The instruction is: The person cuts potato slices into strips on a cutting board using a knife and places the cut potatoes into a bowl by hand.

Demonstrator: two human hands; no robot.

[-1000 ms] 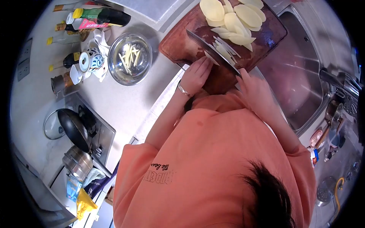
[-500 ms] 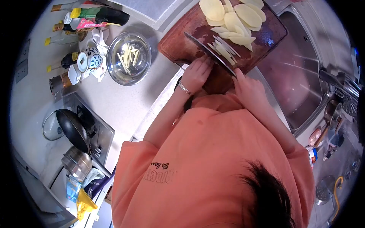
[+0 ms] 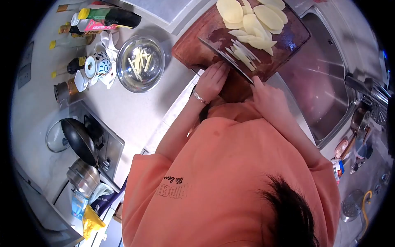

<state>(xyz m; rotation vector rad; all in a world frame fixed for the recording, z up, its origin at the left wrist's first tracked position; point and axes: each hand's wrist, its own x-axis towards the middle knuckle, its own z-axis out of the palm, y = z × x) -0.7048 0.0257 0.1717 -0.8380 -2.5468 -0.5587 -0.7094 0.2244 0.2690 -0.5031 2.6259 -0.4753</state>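
My right hand is closed round the handle end of a knife, whose blade lies slantwise over the brown cutting board. Beside the blade, my left hand has its fingers bent and pressed together on the board; what is under them is hidden. Thin pale strips lie on the blade's far side. Behind them, several pale yellow slices overlap at the board's far part. A clear glass bowl left of the board holds similar strips.
A sink borders the board on the right. Several bottles and a blue-white pot stand at the left. Farther down are a stove, a black pan and a steel pot. Utensils lie at the far right.
The knife and my right hand have shifted slightly left, toward my left hand. The pale slice seen at my left fingertips is now out of sight, and more strips show past the blade.
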